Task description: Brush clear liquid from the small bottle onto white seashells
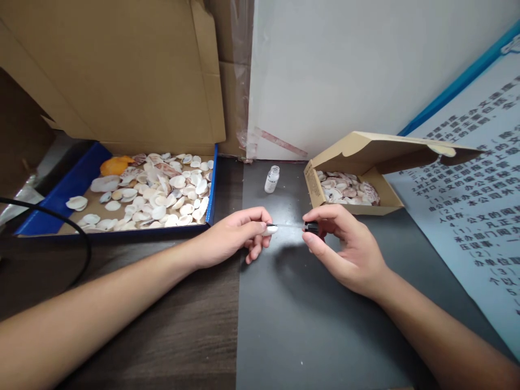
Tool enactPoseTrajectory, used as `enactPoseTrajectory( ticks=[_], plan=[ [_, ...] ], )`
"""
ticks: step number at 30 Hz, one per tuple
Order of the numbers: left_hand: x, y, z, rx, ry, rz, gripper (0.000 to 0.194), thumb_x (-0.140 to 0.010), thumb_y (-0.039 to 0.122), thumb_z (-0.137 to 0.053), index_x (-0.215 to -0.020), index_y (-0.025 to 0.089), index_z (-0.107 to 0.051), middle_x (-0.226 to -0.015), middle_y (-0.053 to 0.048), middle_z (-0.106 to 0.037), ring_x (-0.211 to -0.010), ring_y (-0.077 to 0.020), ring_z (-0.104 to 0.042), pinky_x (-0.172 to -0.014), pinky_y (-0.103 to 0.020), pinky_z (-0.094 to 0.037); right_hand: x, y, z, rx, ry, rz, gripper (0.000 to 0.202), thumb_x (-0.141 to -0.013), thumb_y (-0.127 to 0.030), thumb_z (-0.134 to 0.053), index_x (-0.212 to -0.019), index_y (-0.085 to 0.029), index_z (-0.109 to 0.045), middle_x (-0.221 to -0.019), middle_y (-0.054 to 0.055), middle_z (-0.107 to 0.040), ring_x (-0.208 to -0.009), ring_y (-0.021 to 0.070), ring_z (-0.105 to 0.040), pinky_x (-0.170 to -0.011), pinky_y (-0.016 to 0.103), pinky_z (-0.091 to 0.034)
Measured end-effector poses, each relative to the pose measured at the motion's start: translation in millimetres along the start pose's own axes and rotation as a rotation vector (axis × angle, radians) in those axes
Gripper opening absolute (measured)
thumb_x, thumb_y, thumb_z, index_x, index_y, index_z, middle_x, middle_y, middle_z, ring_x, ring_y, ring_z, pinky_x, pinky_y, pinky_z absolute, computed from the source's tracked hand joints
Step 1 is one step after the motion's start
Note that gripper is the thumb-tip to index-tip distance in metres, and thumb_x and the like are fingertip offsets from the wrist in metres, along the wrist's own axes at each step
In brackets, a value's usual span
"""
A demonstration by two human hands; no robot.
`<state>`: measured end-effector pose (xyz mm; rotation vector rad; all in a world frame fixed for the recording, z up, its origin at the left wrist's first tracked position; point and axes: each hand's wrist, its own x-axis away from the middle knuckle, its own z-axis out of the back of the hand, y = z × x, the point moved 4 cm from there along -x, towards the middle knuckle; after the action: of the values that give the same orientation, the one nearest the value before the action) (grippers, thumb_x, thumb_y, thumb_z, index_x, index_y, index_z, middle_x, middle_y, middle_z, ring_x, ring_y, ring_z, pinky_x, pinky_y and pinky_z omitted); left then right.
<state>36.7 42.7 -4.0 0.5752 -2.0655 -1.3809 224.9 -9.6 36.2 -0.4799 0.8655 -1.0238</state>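
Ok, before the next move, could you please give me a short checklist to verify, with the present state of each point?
1. Left hand holds the white shell in its fingertips: ok.
2. Right hand grips the black cap: ok.
3. Applicator tip touches the shell: cannot tell, they overlap in this view.
4. Bottle stands upright: ok.
5. Bottle is capped: not ok, its mouth is open.
6. Small carton has its lid raised: ok, shells show inside.
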Motion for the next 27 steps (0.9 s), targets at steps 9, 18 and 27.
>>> enactPoseTrajectory(
  ticks=[9, 18, 27],
  plan=[
    [-1.5, -1.2, -0.1, 0.017, 0.000, 0.005, 0.015, -0.090, 0.029, -0.057, -0.084, 0.017, -0.052, -0.075, 0.002, -0.062, -0.049, -0.0065, -0.055, -0.047, -0.019, -0.048, -1.9, -1.0, 3.4, 0.063, 0.029, 0.005, 0.015, -0.089, -0.016, -0.063, -0.100, -0.023, -0.056, -0.081, -0.003, -0.059, -0.063, 0.0101, -0.055, -0.062, 0.023, -0.049],
    [-2.5, -1.4, 1.3, 0.024, 0.005, -0.013, 0.008, -0.086, 0.022, -0.058, -0.086, 0.017, -0.051, -0.089, 0.000, -0.067, -0.047, -0.0052, -0.056, -0.045, -0.020, -0.050, -1.1, -0.6, 3.4, 0.048, 0.036, -0.018, 0.017, -0.086, -0.015, -0.065, -0.096, -0.024, -0.054, -0.078, -0.005, -0.054, -0.056, 0.0081, -0.048, -0.054, 0.022, -0.045],
    [-3.7, -3.3, 2.3, 0.045, -0.006, -0.015, 0.007, -0.086, 0.018, -0.056, -0.087, 0.018, -0.050, -0.087, 0.000, -0.068, -0.048, -0.0053, -0.057, -0.046, -0.019, -0.052, -0.9, -1.2, 1.3, 0.036, 0.006, 0.016, 0.017, -0.087, -0.016, -0.065, -0.098, -0.023, -0.055, -0.079, -0.004, -0.055, -0.056, 0.0083, -0.049, -0.054, 0.023, -0.045]
  ],
)
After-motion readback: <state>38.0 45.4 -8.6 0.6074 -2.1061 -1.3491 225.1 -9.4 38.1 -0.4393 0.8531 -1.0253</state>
